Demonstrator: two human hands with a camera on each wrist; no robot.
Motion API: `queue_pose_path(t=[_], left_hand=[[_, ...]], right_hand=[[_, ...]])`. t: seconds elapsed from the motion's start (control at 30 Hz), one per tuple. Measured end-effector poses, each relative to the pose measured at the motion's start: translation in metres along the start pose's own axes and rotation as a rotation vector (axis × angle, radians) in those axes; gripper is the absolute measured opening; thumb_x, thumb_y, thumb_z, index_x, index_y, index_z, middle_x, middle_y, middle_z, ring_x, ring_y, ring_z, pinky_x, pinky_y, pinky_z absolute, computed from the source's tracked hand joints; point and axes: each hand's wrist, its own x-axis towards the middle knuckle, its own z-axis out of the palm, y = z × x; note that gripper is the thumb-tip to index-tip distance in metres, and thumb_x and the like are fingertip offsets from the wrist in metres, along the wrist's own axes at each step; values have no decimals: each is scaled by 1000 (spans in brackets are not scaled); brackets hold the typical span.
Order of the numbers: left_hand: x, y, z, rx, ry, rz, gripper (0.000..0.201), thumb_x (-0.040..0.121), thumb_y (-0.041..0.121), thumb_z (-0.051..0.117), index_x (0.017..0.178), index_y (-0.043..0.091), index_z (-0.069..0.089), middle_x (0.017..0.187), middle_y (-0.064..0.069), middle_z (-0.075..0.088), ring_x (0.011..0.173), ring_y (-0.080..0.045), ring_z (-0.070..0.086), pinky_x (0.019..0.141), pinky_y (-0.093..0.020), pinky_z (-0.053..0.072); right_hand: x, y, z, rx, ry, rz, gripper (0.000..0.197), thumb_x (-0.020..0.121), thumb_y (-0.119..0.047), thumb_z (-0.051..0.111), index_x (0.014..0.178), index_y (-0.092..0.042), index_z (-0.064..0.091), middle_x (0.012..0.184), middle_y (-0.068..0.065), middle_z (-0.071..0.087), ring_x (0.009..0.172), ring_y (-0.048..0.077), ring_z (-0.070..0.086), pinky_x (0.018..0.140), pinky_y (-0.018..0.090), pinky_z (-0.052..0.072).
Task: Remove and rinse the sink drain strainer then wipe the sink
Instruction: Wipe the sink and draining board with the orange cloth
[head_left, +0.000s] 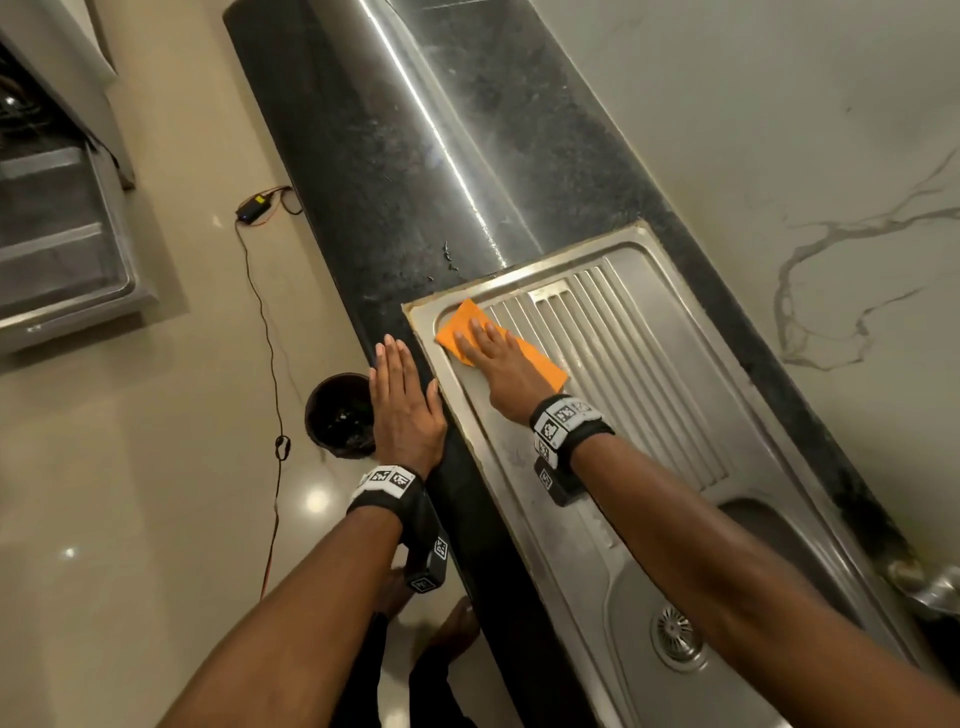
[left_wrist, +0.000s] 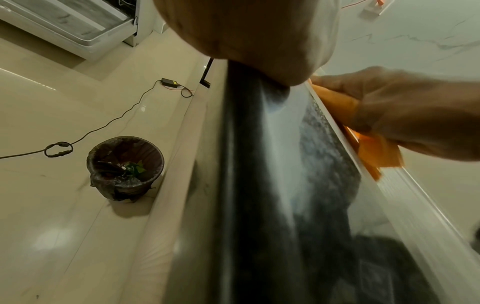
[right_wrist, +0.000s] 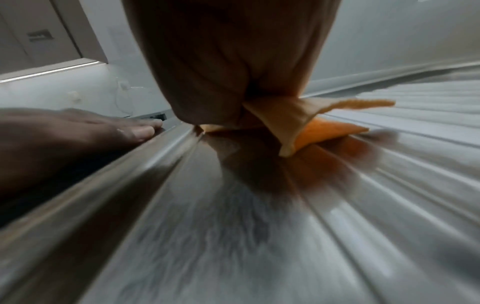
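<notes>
Sink drain strainer (head_left: 675, 635), a round perforated steel disc, sits seated in the drain of the stainless steel sink (head_left: 613, 649), well behind both hands and close to the person's body. It looks small, rigid and light; wet metal would likely be slippery, so a pinch at its raised centre seems the sensible hold. Whether it has been rinsed cannot be told.

Ahead of it, the right hand (head_left: 498, 358) lies flat with straight fingers held close together, pressing a thin orange cloth (head_left: 540, 364) onto the near corner of the ribbed steel draining board (head_left: 634, 364). The cloth is soft and limp: one edge curls up beside the palm in the right wrist view, so flat pressure suits it better than a grip. Wiping is probably under way.

Just to the left of those fingers, the left hand (head_left: 402, 405) rests flat, fingers straight and together, on the black stone counter edge (head_left: 374, 208), apparently for support.

Beyond and below its fingertips stands a dark lined waste bin (left_wrist: 126, 166) on the floor, beside a trailing cable (head_left: 262, 322).
</notes>
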Motion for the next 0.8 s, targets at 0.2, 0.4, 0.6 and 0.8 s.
queue_pose_path(t=[0.2,0.4,0.6,0.8], left_hand=[[0,0,1,-9,1,6,67,107,34,35,162,5,10,172,-13,4,160,-25,-1,129,-49,10],[-1,2,-2,4,-14,10,66,108,35,31,162,5,8,172,-13,2,159,-27,-1,129,-49,10],[-1,2,-2,11,-28,21,67,108,36,31,162,4,9,171,-15,3,159,-29,1,129,-49,8],[-3,3,-4,11,-20,25,67,107,35,30,162,3,8,171,-16,3,159,-29,1,129,-49,9]], right_hand=[[-88,-3,25,77,7,3,105,74,19,43,160,-27,2,167,7,-11,154,28,-14,125,48,-5],[-172,-15,45,160,2,46,110,73,21,42,160,-32,0,167,-2,-16,152,20,-21,124,41,-11],[-236,-20,58,188,-19,64,108,73,21,44,160,-31,6,168,-3,-11,153,18,-17,125,41,-8],[-294,-20,68,218,-34,58,107,71,20,46,159,-31,11,168,-6,-3,154,18,-11,126,43,-2]])
